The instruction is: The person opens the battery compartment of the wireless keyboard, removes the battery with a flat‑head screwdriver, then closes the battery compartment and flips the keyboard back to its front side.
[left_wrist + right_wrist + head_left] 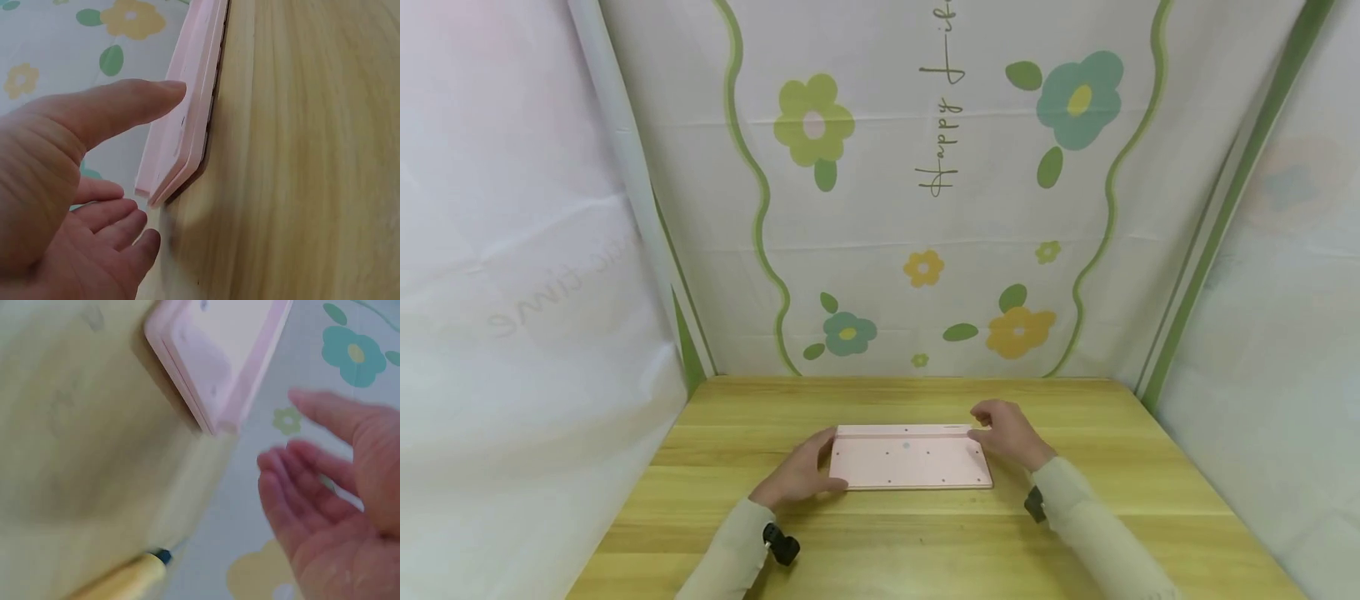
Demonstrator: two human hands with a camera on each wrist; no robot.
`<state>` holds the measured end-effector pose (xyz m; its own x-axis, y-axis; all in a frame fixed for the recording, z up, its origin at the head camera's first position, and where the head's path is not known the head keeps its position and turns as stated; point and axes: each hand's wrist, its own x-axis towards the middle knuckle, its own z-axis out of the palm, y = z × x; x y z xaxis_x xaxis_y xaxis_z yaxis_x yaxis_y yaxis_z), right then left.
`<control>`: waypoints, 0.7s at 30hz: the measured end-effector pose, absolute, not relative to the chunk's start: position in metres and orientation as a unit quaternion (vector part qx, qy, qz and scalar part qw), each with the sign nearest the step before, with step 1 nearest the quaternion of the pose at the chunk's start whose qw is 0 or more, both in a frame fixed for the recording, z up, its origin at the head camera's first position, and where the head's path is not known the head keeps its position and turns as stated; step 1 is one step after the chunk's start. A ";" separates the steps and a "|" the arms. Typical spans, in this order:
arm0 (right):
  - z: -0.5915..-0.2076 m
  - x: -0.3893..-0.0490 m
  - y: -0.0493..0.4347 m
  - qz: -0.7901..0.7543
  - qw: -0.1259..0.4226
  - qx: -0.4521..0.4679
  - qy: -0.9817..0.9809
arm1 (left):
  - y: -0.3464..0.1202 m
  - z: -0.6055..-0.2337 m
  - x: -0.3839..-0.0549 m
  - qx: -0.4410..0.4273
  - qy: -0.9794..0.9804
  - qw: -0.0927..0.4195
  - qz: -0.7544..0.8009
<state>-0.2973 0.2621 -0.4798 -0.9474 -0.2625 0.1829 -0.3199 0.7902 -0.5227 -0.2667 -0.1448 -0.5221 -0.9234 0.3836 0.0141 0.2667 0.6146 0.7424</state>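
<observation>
A pink keyboard (917,462) lies underside up on the wooden table, small screws or screw holes dotting its back. In the left wrist view, dark keys show beneath the pink casing (181,125). My left hand (801,471) is at its left end, thumb straight along the front corner and the other fingers loosely bent by the end; contact is unclear. Off the right end, my right hand (1009,433) hovers near the far corner, holding nothing, its fingers loosely bent. A screwdriver with a yellow handle (125,581) appears in the right wrist view; overhead I cannot make it out.
The wooden table (925,542) reaches back to a white flowered cloth (880,208). More cloth hangs at the left (512,333) and right (1262,333) sides. A dark wrist camera (782,544) is strapped to the left sleeve.
</observation>
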 end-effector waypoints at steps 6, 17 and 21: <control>-0.464 -0.308 0.256 0.218 0.023 0.232 -0.948 | -0.148 -0.521 -0.270 0.176 0.886 0.079 0.421; -0.460 -0.322 0.246 0.183 -0.015 0.279 -0.943 | -0.147 -0.527 -0.277 0.175 0.888 0.083 0.416; -0.464 -0.328 0.247 0.179 -0.018 0.286 -0.941 | -0.147 -0.529 -0.277 0.178 0.888 0.083 0.415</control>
<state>-0.3280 0.2465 -0.4642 -0.8353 -0.5454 0.0696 -0.5328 0.7718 -0.3471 -0.2770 -0.1474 -0.5286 -0.9229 0.3850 0.0001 0.2468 0.5916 0.7675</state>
